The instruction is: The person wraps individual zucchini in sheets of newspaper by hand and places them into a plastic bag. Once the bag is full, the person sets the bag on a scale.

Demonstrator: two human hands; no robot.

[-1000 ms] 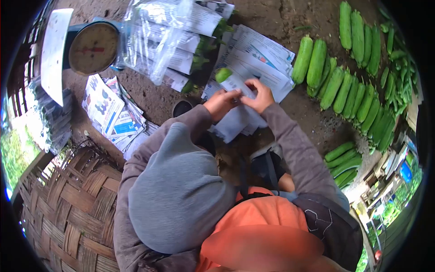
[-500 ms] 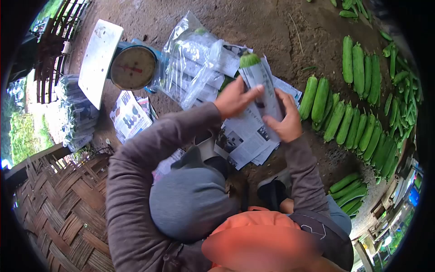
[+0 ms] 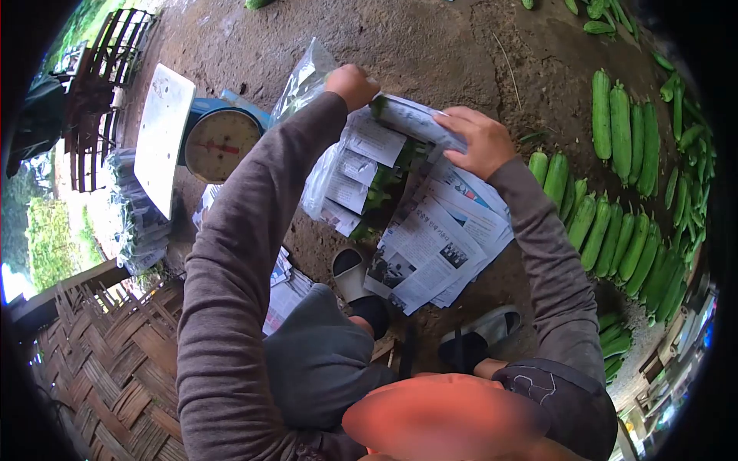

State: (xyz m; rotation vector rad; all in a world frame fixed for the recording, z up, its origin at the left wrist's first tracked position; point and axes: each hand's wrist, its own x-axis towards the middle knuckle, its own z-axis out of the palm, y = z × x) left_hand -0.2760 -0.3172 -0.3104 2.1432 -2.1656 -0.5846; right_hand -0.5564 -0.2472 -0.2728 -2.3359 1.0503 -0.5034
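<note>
My right hand (image 3: 483, 140) is closed on the right end of a newspaper-wrapped gourd (image 3: 415, 119). The gourd lies slantwise at the mouth of a clear plastic bag (image 3: 314, 196). My left hand (image 3: 352, 86) is curled closed at the bag's upper edge, by the wrapped gourd's far end; its fingertips are hidden. Inside the bag lie several more paper-wrapped gourds (image 3: 361, 173), their green ends showing on the right. Just below my right hand a spread stack of newspaper sheets (image 3: 430, 250) rests on the ground.
A dial scale (image 3: 223, 146) with a white pan (image 3: 164, 142) stands at left. Rows of green gourds (image 3: 615, 230) lie on the dirt at right. Bundled wrapped packs (image 3: 138, 207) are at far left, above a woven bamboo panel (image 3: 131, 361). Two sandalled feet (image 3: 480, 330) flank the newspapers.
The wrapped gourd has moved from above the newspapers up and left to the bag. My left hand has left its middle for the bag's edge; my right hand still holds it.
</note>
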